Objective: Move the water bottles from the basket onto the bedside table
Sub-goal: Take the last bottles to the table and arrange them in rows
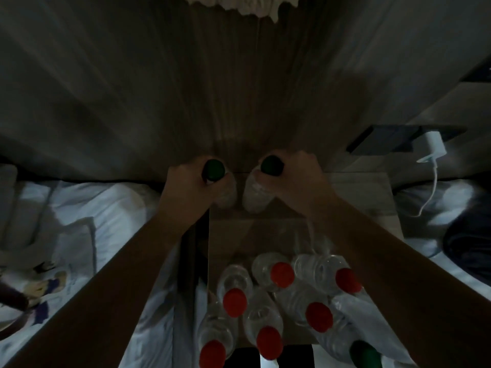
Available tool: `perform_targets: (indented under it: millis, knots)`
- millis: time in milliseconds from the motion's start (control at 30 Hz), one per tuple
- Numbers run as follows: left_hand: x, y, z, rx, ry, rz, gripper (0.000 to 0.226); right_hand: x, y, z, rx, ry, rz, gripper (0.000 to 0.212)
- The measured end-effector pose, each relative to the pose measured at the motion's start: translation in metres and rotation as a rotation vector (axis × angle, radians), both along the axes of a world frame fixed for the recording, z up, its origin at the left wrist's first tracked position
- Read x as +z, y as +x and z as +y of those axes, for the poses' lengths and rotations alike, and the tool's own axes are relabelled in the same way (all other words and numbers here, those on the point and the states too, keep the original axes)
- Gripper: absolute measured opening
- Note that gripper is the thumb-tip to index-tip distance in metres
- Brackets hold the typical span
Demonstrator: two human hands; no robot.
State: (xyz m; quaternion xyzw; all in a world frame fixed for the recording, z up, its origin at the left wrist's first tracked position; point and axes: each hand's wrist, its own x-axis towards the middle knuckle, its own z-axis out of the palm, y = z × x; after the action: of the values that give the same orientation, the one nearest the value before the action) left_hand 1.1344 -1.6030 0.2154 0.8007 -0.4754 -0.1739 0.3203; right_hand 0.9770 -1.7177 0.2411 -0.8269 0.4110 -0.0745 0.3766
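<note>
Both hands are at the far end of the bedside surface (372, 187), close to the wall. The left hand (186, 181) is wrapped around a green-capped bottle (214, 170), right at the surface's left edge beside the bed (106, 208). The right hand (295, 179) is wrapped around a second green-capped bottle (271, 166); the two stand just apart. Bare surface lies open between them and the cluster of red-capped bottles (281, 273) near the front edge. A white charger (434, 147) hangs at right. No label is readable in the dim light.
</note>
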Motion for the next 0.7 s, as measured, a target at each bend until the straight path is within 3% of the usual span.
perform_targets:
  millis: [300, 467, 700]
  knots:
    - [-0.007, 0.023, -0.030, 0.011, -0.017, -0.021, 0.044, -0.020, 0.043, -0.018, -0.026, -0.117, 0.002, 0.023]
    - [-0.012, 0.027, -0.035, 0.009, -0.034, 0.006, 0.061, -0.024, 0.051, -0.021, -0.024, -0.104, -0.009, 0.042]
    - [-0.012, 0.026, -0.039, -0.019, -0.041, 0.027, 0.063, -0.024, 0.050, -0.020, -0.026, -0.148, -0.005, 0.033]
